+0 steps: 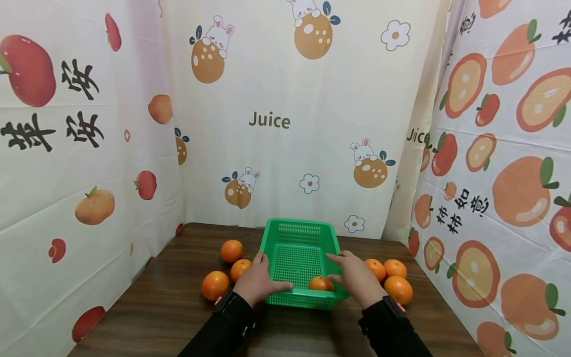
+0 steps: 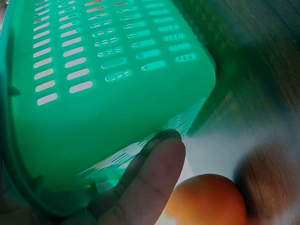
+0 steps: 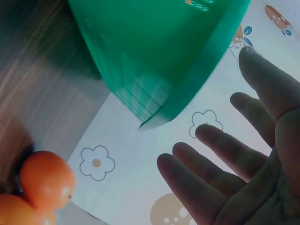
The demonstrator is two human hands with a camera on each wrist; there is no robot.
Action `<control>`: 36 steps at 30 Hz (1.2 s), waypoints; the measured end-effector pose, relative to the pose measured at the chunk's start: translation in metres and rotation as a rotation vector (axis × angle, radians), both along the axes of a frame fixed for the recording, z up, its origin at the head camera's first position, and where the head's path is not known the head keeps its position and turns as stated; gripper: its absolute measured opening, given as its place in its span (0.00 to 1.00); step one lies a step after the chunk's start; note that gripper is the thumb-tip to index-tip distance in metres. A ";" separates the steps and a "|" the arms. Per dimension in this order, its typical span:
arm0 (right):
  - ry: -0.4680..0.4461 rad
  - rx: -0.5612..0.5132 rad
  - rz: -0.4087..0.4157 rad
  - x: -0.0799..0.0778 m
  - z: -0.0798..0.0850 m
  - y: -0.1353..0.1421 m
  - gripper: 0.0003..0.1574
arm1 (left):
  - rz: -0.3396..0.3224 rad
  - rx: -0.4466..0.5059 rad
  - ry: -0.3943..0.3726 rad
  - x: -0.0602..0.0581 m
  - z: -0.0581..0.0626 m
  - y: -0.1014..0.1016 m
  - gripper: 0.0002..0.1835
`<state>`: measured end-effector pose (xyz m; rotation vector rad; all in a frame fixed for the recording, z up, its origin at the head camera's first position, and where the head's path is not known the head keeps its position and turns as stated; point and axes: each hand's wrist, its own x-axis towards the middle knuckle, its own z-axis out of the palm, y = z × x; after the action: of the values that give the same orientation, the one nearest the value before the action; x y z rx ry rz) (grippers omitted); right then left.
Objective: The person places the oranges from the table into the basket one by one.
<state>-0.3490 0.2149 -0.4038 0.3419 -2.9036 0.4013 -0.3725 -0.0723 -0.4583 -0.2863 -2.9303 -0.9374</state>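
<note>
Basket point(image 1: 303, 300): L hand point(image 1: 254, 283) pinches near-left corner, R hand point(image 1: 357, 277) spread, holding nothing; I'd guess one-sided lift could tip it, rolling orange point(image 1: 320, 284) inside.

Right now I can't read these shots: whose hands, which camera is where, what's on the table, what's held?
No robot here: a person works bare-handed. The wide picture comes from a head-worn camera looking forward and down; the other two come from cameras on the left and right wrists. On the table sits a green basket with one orange inside, three oranges left of it and three more oranges right. The left hand holds the basket's near-left corner; the right hand is open by the right side, holding nothing.
</note>
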 end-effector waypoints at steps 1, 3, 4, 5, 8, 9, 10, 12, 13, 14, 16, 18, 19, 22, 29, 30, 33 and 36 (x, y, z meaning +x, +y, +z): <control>0.002 0.000 0.002 0.000 -0.001 0.001 0.40 | 0.001 -0.004 0.004 0.000 0.000 0.000 0.73; 0.000 -0.002 0.000 0.001 -0.002 0.004 0.41 | 0.003 -0.005 0.008 0.000 0.001 0.000 0.73; -0.004 -0.006 -0.001 0.002 -0.002 0.005 0.41 | 0.004 -0.004 0.009 0.000 0.001 0.000 0.73; -0.004 -0.003 -0.004 0.002 -0.002 0.006 0.42 | 0.005 -0.004 0.009 0.000 0.001 0.000 0.73; -0.010 0.002 -0.012 0.004 0.000 0.011 0.43 | 0.004 -0.002 0.009 0.000 0.002 0.000 0.74; -0.009 0.007 -0.013 0.005 0.001 0.013 0.44 | 0.003 -0.002 0.010 0.000 0.003 0.000 0.73; -0.009 0.012 -0.016 0.005 0.001 0.015 0.44 | 0.002 -0.002 0.010 0.000 0.003 0.000 0.73; -0.013 0.016 -0.027 0.005 0.002 0.020 0.44 | 0.001 -0.001 0.012 0.000 0.003 0.000 0.73; -0.016 0.015 -0.031 0.005 0.002 0.022 0.44 | 0.000 -0.001 0.013 0.000 0.003 -0.001 0.73; -0.017 0.014 -0.036 0.005 0.001 0.024 0.44 | -0.002 0.001 0.014 0.000 0.003 -0.001 0.73; -0.020 0.003 -0.053 0.004 -0.001 0.028 0.44 | -0.002 0.005 0.013 -0.001 0.003 -0.001 0.73; -0.021 -0.008 -0.073 0.004 -0.002 0.032 0.43 | -0.002 0.003 0.012 -0.003 0.002 -0.002 0.73; -0.023 -0.013 -0.083 0.004 -0.003 0.034 0.43 | -0.002 0.004 0.012 -0.003 0.002 -0.002 0.73; -0.040 -0.027 -0.115 0.004 -0.003 0.037 0.43 | -0.002 -0.001 0.012 -0.003 0.002 -0.002 0.73; -0.060 -0.057 -0.138 0.007 -0.009 0.045 0.44 | -0.008 0.007 -0.008 -0.002 0.000 -0.002 0.73; -0.058 -0.061 -0.142 0.008 -0.011 0.047 0.44 | -0.008 0.006 -0.009 -0.002 0.000 -0.001 0.73; -0.044 -0.065 -0.155 0.008 -0.015 0.053 0.44 | -0.010 0.000 -0.008 -0.001 -0.001 -0.001 0.73; -0.039 -0.073 -0.174 0.008 -0.018 0.059 0.43 | -0.010 0.000 -0.004 0.000 0.000 0.000 0.73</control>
<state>-0.3407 0.2743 -0.4223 0.0707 -2.9170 0.4883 -0.3725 -0.0727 -0.4586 -0.2997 -2.9355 -0.9397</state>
